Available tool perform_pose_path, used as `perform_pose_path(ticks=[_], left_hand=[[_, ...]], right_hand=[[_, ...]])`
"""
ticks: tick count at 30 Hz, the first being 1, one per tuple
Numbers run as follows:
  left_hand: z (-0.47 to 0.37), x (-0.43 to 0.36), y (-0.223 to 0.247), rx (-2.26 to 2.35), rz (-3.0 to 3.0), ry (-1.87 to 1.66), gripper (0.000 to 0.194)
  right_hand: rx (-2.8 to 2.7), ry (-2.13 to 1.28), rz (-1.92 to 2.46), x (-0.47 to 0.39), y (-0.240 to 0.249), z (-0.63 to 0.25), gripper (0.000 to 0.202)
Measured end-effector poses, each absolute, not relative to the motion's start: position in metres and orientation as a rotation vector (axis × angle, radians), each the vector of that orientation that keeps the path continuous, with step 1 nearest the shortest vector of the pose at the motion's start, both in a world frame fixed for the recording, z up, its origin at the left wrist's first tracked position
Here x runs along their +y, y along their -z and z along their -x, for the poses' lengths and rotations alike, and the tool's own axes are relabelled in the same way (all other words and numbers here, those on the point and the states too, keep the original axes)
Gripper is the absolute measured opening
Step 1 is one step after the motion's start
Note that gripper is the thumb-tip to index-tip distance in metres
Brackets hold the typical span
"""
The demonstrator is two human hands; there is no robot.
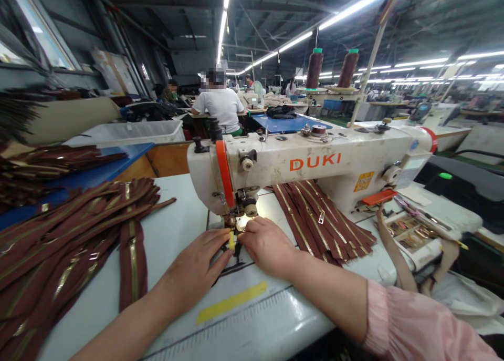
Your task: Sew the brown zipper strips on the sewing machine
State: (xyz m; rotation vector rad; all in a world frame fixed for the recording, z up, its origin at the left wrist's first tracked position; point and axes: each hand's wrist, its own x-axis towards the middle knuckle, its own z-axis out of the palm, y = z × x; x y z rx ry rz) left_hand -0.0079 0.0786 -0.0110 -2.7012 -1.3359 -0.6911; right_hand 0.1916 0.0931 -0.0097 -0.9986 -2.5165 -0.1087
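Both hands meet just in front of the presser foot (240, 222) of a white sewing machine (271, 161). My left hand (192, 264) rests on the machine bed, its thumb and fingers drawn in beside a small yellow piece (231, 240). Curled at the needle area from the other side, my right hand (268, 245) has its fingertips close to the foot and the yellow piece. The fingers hide what lies between them, so what either hand pinches cannot be made out. Brown zippers (315, 219) with gold-coloured teeth lie fanned out behind the needle, under the machine arm.
More brown zippers (71, 245) are heaped at the left. Yellow tape (232, 302) and a printed ruler run along the table's front. A parts tray (413, 232) stands at right. Two thread cones (315, 69) rise behind. Farther off, a person in white (220, 106) sits facing away.
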Motion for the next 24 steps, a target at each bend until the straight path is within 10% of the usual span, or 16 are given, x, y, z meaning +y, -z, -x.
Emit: perform_pose_path(ticks=[24], left_hand=[[0.027,-0.004,-0.025,-1.274,2.856,0.617,0.022]], right_hand=[[-2.455,0.045,0.968,0.085,0.004,-0.192,0.022]])
